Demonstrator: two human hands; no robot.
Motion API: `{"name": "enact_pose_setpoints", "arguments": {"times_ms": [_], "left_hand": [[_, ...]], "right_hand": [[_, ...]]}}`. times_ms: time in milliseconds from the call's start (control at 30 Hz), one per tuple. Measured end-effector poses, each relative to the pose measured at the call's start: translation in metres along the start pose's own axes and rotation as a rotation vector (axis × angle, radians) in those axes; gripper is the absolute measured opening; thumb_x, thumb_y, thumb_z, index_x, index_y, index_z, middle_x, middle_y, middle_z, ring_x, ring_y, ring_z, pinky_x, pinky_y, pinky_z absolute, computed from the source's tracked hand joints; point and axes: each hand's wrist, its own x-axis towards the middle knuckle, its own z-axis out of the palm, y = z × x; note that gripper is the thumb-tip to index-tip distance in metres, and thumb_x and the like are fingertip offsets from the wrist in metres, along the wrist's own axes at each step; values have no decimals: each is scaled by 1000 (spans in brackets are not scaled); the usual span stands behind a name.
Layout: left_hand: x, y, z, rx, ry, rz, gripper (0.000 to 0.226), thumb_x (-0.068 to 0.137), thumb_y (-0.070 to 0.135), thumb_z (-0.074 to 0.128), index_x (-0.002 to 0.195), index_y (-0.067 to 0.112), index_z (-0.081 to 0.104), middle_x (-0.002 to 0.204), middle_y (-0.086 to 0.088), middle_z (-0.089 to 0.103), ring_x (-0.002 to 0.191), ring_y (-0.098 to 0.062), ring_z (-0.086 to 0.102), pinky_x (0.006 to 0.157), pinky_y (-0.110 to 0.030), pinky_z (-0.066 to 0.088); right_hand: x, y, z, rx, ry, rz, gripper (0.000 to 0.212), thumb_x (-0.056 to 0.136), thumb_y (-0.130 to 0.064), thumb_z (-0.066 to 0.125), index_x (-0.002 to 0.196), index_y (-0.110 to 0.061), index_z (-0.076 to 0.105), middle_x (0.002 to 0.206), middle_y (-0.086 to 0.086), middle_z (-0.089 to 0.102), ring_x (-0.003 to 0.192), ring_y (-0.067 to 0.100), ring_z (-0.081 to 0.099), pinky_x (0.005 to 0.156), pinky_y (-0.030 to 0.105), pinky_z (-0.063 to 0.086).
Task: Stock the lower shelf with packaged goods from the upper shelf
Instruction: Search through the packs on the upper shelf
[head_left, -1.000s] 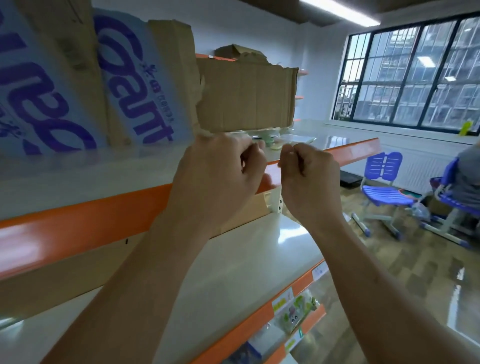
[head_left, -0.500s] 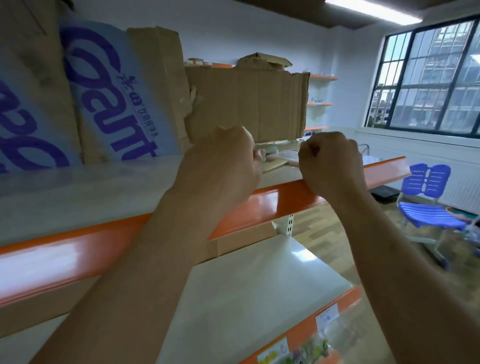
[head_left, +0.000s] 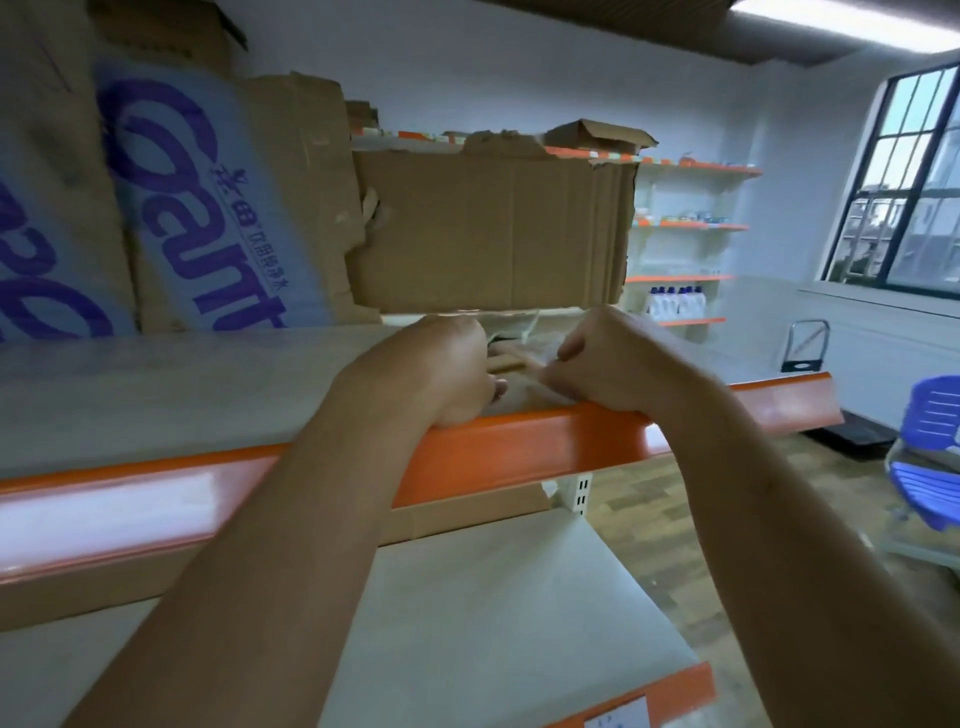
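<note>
On the upper shelf (head_left: 519, 447), just behind its orange front edge, lies a clear-wrapped packet (head_left: 524, 358) with tan contents, blurred. My left hand (head_left: 447, 374) is curled at the packet's left end, heel on the shelf edge, thumb against the wrap. From the right, my right hand (head_left: 613, 364) pinches the wrap with curled fingers. Most of the packet is hidden between the two hands. Below, the white lower shelf (head_left: 493, 597) shows a bare top between my forearms.
A torn brown cardboard box (head_left: 493, 228) stands right behind the packet. Cardboard boxes with blue lettering (head_left: 197, 208) fill the upper shelf's left side. Far shelves with white bottles (head_left: 675, 301), a blue chair (head_left: 930, 467) and a window are at right.
Both hands went from hanging in front of the orange edge to lying over it on the upper shelf, closing on the packet. The view tilted up and right.
</note>
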Motion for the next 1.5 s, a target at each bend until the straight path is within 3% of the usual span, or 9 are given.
{"name": "enact_pose_setpoints", "arguments": {"times_ms": [167,400,567,767,867,1067,1200,1333,1500], "left_hand": [[-4,-6,-5,19,102,-47,30,86,38,66,104,14,67,96,-5,66,89,-22,62,73,-32,49],[-21,-13,-12,-21,150,21,31,90,34,59,68,13,67,65,-3,63,61,-18,59,57,-34,47],[-35,-16,-16,-114,370,10,56,92,20,54,41,16,32,41,2,32,40,-14,33,46,-27,24],[-56,-18,-15,-281,484,-77,46,97,31,49,61,6,61,47,-2,50,35,-8,43,34,-16,28],[-68,-20,-15,-450,548,-147,42,97,34,48,74,6,68,67,-15,65,51,-20,54,48,-29,43],[-103,-30,-15,-771,634,-220,30,97,32,51,72,24,66,61,7,63,53,0,56,57,-25,47],[-126,-47,-17,-528,692,-213,30,96,39,48,86,17,67,73,4,63,65,-9,60,55,-13,42],[-155,-66,-20,-282,741,-98,32,96,33,48,66,22,49,59,11,44,52,-7,43,53,-5,34],[-186,-102,-21,-187,687,12,33,99,34,41,105,18,69,89,3,53,65,-5,42,62,-14,31]], "right_hand": [[-7,0,2,95,146,-61,17,70,-30,72,66,-14,74,60,7,64,59,16,56,48,23,37],[-18,0,10,268,351,-54,14,80,-30,63,79,-21,73,76,-5,67,79,16,60,66,27,43],[-29,-2,10,401,658,-30,15,85,-14,55,77,-18,68,73,-9,61,70,9,55,61,7,34],[-49,-23,17,482,583,-87,18,84,-10,56,77,-11,72,66,-6,61,65,12,57,60,7,36],[-54,-31,18,553,575,-100,21,85,-10,56,69,-15,69,56,-14,56,57,8,55,53,9,35],[-65,-59,26,680,557,-156,24,86,-15,53,71,-5,69,56,9,61,55,24,53,53,32,40],[-72,-88,28,780,498,-182,29,90,-17,51,75,4,64,66,23,62,65,38,60,51,39,43],[-87,-133,26,957,398,-176,45,97,-35,53,76,1,69,76,26,66,72,40,66,66,55,54],[-103,-185,33,1248,389,43,38,96,-37,56,63,-22,68,67,7,73,66,23,72,64,36,60]]}}
